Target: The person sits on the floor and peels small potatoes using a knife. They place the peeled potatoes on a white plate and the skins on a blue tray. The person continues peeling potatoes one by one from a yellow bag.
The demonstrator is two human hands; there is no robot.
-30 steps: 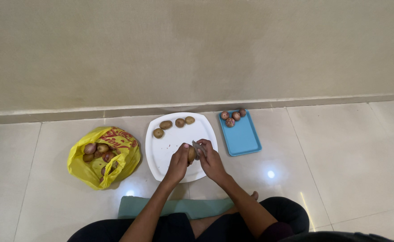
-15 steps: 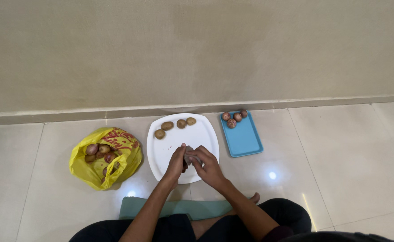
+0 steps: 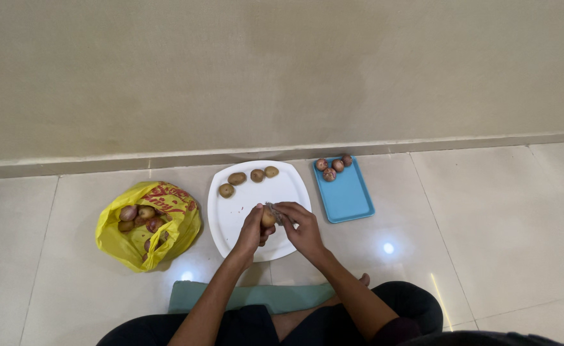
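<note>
1. Glossy pale floor tiles (image 3: 487, 211) meet a plain beige wall (image 3: 282, 70) across the upper frame.
2. At centre, over a white square plate (image 3: 234, 214), the left hand (image 3: 254, 229) is closed around a small brown potato (image 3: 268, 218).
3. The right hand (image 3: 301, 225) grips a metal peeler (image 3: 276, 212) laid against it.
4. The potato looks firm, dense and rounded, likely slippery once skinned; pinching it at both ends seems safest.
5. Three more potatoes (image 3: 248, 177) lie on the plate's far edge.
6. A crinkled yellow bag (image 3: 169, 240) sits at left, a smooth blue tray (image 3: 349, 198) at right.
</note>
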